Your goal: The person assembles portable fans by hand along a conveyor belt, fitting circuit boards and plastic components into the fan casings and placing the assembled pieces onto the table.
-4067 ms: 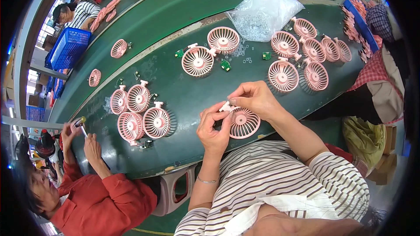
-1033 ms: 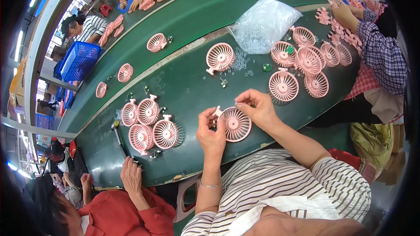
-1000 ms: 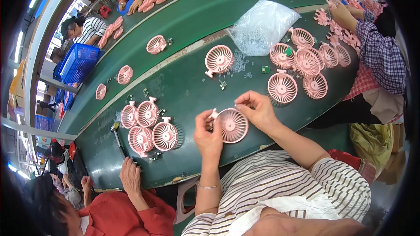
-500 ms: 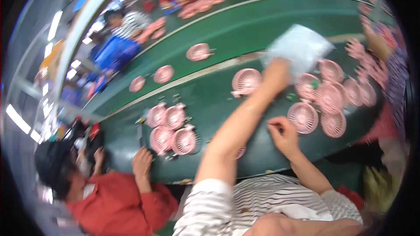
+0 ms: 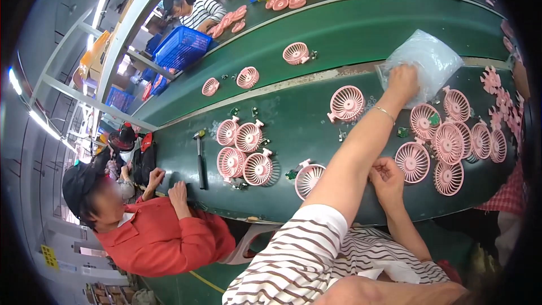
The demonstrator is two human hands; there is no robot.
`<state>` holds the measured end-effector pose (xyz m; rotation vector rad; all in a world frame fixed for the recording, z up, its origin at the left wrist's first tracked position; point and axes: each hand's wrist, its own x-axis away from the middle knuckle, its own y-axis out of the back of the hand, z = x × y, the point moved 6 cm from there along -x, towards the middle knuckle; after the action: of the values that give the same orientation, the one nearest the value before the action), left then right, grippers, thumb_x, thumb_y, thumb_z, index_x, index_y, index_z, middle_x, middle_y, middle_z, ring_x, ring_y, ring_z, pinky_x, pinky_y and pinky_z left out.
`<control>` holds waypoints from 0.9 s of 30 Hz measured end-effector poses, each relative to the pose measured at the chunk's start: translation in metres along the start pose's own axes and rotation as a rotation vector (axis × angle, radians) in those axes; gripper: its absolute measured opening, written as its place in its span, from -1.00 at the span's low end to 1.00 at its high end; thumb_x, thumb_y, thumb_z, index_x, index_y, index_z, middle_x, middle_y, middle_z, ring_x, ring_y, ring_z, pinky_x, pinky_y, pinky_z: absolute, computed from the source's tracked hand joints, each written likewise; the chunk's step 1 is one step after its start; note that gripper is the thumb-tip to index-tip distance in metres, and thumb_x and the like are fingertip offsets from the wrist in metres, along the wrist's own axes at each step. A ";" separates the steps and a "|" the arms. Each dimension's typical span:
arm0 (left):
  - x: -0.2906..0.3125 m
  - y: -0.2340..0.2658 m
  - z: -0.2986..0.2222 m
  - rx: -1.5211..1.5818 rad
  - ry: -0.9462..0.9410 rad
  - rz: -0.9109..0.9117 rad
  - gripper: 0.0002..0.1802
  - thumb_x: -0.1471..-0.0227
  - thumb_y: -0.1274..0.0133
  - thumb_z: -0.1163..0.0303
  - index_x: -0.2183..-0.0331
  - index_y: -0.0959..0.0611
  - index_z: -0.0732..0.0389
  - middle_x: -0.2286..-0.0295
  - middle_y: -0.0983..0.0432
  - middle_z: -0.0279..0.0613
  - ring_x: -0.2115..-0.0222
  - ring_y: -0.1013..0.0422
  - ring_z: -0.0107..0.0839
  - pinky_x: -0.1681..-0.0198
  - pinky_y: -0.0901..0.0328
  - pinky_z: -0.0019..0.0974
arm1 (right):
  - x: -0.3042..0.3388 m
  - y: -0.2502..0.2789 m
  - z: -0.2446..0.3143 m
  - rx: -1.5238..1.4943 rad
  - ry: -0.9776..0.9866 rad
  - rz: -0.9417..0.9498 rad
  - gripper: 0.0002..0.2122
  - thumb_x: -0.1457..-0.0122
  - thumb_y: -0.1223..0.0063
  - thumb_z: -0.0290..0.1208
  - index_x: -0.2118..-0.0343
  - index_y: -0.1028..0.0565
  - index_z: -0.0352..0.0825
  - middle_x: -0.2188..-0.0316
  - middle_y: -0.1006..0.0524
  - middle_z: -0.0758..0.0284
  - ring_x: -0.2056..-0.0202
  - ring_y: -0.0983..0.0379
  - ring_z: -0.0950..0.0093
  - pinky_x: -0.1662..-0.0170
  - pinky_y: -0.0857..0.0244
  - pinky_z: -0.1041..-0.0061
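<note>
My left hand [image 5: 403, 83] reaches across the bench to a translucent plastic bag [image 5: 432, 62]. Its fingers are at or inside the bag's near side and are hidden. Close to the bench's near edge is my right hand [image 5: 388, 179], its thumb and fingertips drawn together; what they hold, if anything, is too small to make out. Beside it lies a round pink slatted fan cover [image 5: 412, 161], in a cluster of several similar covers. Another pink cover [image 5: 310, 181] is partly behind my left forearm, and one more [image 5: 347, 103] lies left of the bag.
A hammer [image 5: 201, 159] lies left of a group of pink covers [image 5: 248, 137] with small circuit boards. At left sits a co-worker in red [image 5: 164, 243]. Beyond a pale ledge, a green belt [image 5: 350, 39] carries pink covers. Flat pink pieces [image 5: 499, 101] lie far right.
The view has shifted, so the bench appears lower and farther right. My left hand stays at the bag. My right thumb and fingers have come closer together. The co-worker's hand has left the hammer handle.
</note>
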<state>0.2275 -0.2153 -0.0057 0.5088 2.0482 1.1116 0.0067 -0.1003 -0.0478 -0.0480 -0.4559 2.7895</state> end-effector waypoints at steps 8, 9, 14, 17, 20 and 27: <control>0.056 0.051 0.064 0.491 0.303 0.055 -0.64 0.24 -0.08 0.30 0.32 -0.57 0.27 0.53 -0.51 -0.02 0.59 -0.43 -0.19 0.51 -0.33 -0.17 | -0.005 -0.009 -0.006 0.106 0.060 -0.006 -0.90 -0.04 -0.09 -0.61 0.36 -0.47 -0.39 0.51 -0.48 0.44 0.48 -0.37 0.72 0.40 -0.27 0.74; 0.067 0.055 0.062 0.788 0.532 0.256 -0.70 0.21 -0.08 0.32 0.34 -0.56 0.24 0.60 -0.48 -0.12 0.72 -0.37 -0.32 0.67 -0.28 -0.25 | -0.007 -0.003 -0.005 0.121 0.051 -0.010 -0.88 -0.03 -0.09 -0.64 0.34 -0.45 -0.40 0.48 -0.47 0.43 0.46 -0.36 0.72 0.38 -0.27 0.74; 0.117 0.158 0.100 1.177 0.723 0.050 -0.90 0.14 -0.08 0.39 0.44 -0.53 0.09 0.62 -0.35 -0.37 0.74 -0.18 -0.57 0.76 -0.05 -0.50 | -0.008 0.003 -0.006 0.255 0.086 -0.039 -0.87 -0.02 -0.10 -0.60 0.35 -0.45 -0.35 0.51 -0.45 0.45 0.50 -0.35 0.71 0.44 -0.24 0.74; 0.175 0.245 0.175 1.252 0.605 -0.200 -0.86 0.07 -0.05 0.38 0.35 -0.53 0.08 0.61 -0.31 -0.41 0.73 -0.18 -0.62 0.74 -0.05 -0.59 | -0.009 0.005 -0.009 0.267 0.097 -0.059 -0.89 -0.03 -0.09 -0.60 0.35 -0.44 -0.35 0.51 -0.45 0.45 0.55 -0.32 0.74 0.54 -0.19 0.77; 0.269 0.319 0.272 0.802 0.865 -0.512 -0.82 0.10 -0.10 0.34 0.35 -0.57 0.10 0.63 -0.38 -0.38 0.70 -0.23 -0.62 0.73 -0.08 -0.55 | -0.012 -0.003 -0.010 0.306 0.073 -0.067 -0.89 -0.05 -0.07 -0.65 0.34 -0.44 -0.40 0.50 -0.42 0.47 0.53 -0.28 0.80 0.49 -0.16 0.83; 0.394 0.382 0.387 -0.435 1.073 -0.519 -0.61 0.23 -0.10 0.09 0.33 -0.61 0.12 0.36 -0.55 0.03 0.27 -0.44 0.05 0.18 -0.30 -0.11 | -0.013 -0.015 -0.014 0.509 0.169 -0.102 -0.91 -0.02 -0.12 -0.61 0.38 -0.48 -0.41 0.58 -0.43 0.50 0.64 -0.17 0.84 0.59 -0.03 0.83</control>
<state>0.2652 0.4546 0.0137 -0.9976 2.4100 1.5928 0.0248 -0.0871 -0.0564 -0.1395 0.2870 2.6844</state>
